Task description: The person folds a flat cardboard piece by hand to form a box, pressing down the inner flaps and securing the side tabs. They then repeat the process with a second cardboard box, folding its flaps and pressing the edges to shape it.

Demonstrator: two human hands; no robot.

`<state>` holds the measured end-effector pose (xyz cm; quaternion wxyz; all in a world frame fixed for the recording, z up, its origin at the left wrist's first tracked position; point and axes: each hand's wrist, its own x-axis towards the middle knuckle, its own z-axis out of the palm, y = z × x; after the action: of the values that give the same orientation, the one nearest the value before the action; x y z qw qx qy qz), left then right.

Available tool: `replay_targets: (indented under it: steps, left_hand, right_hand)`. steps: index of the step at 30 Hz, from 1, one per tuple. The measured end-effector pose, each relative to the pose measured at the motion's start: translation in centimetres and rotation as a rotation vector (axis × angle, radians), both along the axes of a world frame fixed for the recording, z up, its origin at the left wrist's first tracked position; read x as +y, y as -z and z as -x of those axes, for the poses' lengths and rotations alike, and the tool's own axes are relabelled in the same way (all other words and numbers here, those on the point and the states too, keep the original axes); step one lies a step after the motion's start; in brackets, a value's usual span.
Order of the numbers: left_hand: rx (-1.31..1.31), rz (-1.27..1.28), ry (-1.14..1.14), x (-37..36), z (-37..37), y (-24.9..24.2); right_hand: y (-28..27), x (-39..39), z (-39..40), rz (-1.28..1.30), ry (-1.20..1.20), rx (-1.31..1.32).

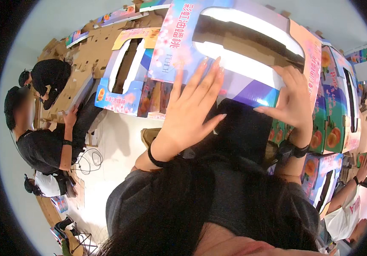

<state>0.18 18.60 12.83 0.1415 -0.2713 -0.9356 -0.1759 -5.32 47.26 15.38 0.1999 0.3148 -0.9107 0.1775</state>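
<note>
Head view's up on my remote feed: two hands, one printed box (243,64) between me and the far work area, top middle.

— Nice. How are the hands sitting?

Left hand (194,102) reaches up with the back of it facing me. Four fingers fanned apart, fairly straight, tips on the near side of the box. Thumb pokes out sideways toward the other hand. Nothing clamped there. Right hand (294,96) is more bent: fingers curved onto the near side by the right end, thumb stretched across by the lower edge, with a wide gap between it and the fingers. One dark wristband (160,158) on the left, another on the right.

— Box count?

One under my hands, with one big white-edged opening in it. One similar box (138,70) just to its left, own slot. Off to the right I count two more with slots: a green-sided box (332,128) and a lower box (312,170).

— Anyone around?

Four people I can make out. On the left, two in black, one farther (53,77) and one nearer (43,147), plus a person in white (49,184). Lower right, a white-shirted person (341,217). One loose cable (90,161) on the floor.
</note>
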Motion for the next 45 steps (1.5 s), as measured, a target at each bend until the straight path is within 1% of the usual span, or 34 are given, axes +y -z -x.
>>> replay_targets:
  steps: [2, 5, 8, 11, 17, 20, 23, 24, 27, 28, 29, 30, 31, 32, 33, 34, 35, 37, 40, 42, 44, 45]
  left_hand:
    - [0.009, 0.010, 0.007, 0.2, 0.1, -0.2]
    - [-0.002, 0.054, -0.030, 0.7, 0.2, -0.5]
    - [-0.011, 0.018, -0.085, 1.8, -0.2, -0.5]
    - [-0.008, 0.065, -0.123, 2.5, -0.2, -0.2]
    - [0.023, 0.038, -0.068, 2.2, 0.3, 0.3]
    - [0.063, -0.050, 0.018, 0.8, 1.1, 0.7]
    - [0.091, -0.234, 0.053, 0.1, 0.9, 1.5]
    - [0.059, -0.332, 0.069, -0.1, 0.4, 1.0]
    - [0.014, -0.474, 0.136, -1.5, -0.7, 0.9]
    - [0.098, -0.513, 0.125, -1.7, -0.8, 1.0]
    - [0.188, -0.479, 0.016, -1.9, -1.2, 0.8]
    - [0.247, -0.645, -0.001, -1.9, -1.1, 1.0]
    - [0.409, -0.519, -0.119, -2.3, -1.8, 0.2]
    - [0.466, -0.608, -0.164, -2.4, -2.1, -0.1]
    - [0.554, -0.681, -0.146, -3.3, -1.9, 0.6]
    - [0.597, -0.798, -0.192, -3.3, -2.3, 0.5]
    - [0.641, -0.833, -0.262, -3.9, -2.7, 0.6]
    - [0.644, -0.906, -0.304, -4.9, -3.5, 0.4]
    - [0.703, -0.904, -0.320, -6.8, -4.5, -0.1]
    - [0.779, -0.976, -0.302, -7.8, -5.3, -0.3]
    - [0.849, -1.033, -0.293, -8.8, -6.2, -0.5]
    - [0.883, -1.054, -0.288, -9.3, -6.5, -0.6]
  right_hand:
    - [0.3, 0.4, 0.4, 0.018, -0.033, 0.026]
    - [0.4, 0.5, 0.7, 0.062, -0.040, 0.003]
    - [0.6, 0.5, 0.9, 0.154, -0.073, -0.040]
    - [0.8, 0.9, 0.9, 0.192, -0.089, -0.037]
    - [0.5, 0.8, 0.6, 0.139, -0.068, -0.038]
    - [0.3, 0.5, 0.4, 0.109, -0.085, 0.052]
    - [0.8, 0.5, 0.0, 0.112, -0.086, 0.078]
    - [0.8, 0.5, -0.2, 0.061, -0.058, 0.081]
    - [0.3, -0.4, -1.1, -0.021, -0.019, 0.089]
    - [0.4, -0.4, -1.3, -0.035, -0.023, 0.133]
    - [0.5, -0.5, -1.5, -0.058, -0.025, 0.150]
    - [0.5, -0.7, -1.7, -0.083, -0.025, 0.165]
    - [0.6, -0.7, -1.9, -0.108, -0.022, 0.179]
    - [0.7, -0.8, -2.2, -0.110, -0.011, 0.190]
    - [0.9, -0.8, -2.5, -0.104, 0.004, 0.199]
    - [1.1, -0.8, -2.7, -0.098, 0.017, 0.209]
    - [1.4, -0.8, -2.9, -0.092, 0.027, 0.221]
    - [2.1, -1.0, -3.5, -0.062, 0.028, 0.293]
    - [2.6, -0.7, -4.8, -0.043, 0.025, 0.370]
    - [2.2, -0.2, -5.8, -0.044, 0.027, 0.421]
    - [0.9, 0.1, -7.1, -0.036, 0.043, 0.453]
    - [-0.5, 0.3, -8.1, -0.027, 0.059, 0.463]
